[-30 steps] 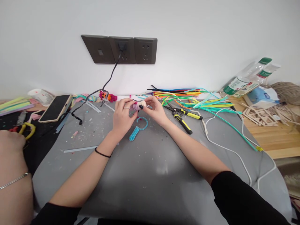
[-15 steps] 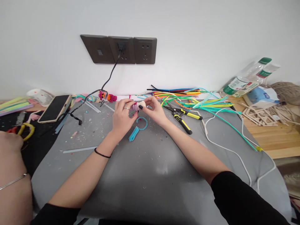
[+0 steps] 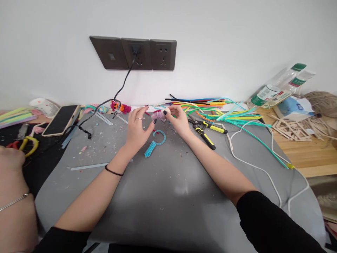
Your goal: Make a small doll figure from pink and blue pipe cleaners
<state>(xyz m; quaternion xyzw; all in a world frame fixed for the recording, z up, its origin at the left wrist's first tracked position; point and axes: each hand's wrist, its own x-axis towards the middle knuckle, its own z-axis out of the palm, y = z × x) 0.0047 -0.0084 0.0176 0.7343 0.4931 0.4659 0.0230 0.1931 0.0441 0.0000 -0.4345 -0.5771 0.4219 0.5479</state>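
My right hand (image 3: 179,121) pinches a small purple and cream pipe-cleaner piece (image 3: 159,114) above the grey mat (image 3: 168,182). Just left of that piece is my left hand (image 3: 137,130), fingers spread and holding nothing. A blue pipe-cleaner loop with a folded tail (image 3: 154,142) lies on the mat right below both hands.
Yellow-handled pliers (image 3: 204,131) lie right of my hands, beside a heap of coloured pipe cleaners (image 3: 210,107). A white cord (image 3: 252,165) loops at right. A phone (image 3: 61,120) and black cable (image 3: 86,121) sit left. Another person's arm (image 3: 14,196) is at far left. Bottles (image 3: 279,86) stand at right.
My left hand has let go of the purple piece and opened. My right hand has drawn the piece slightly right and away from it.
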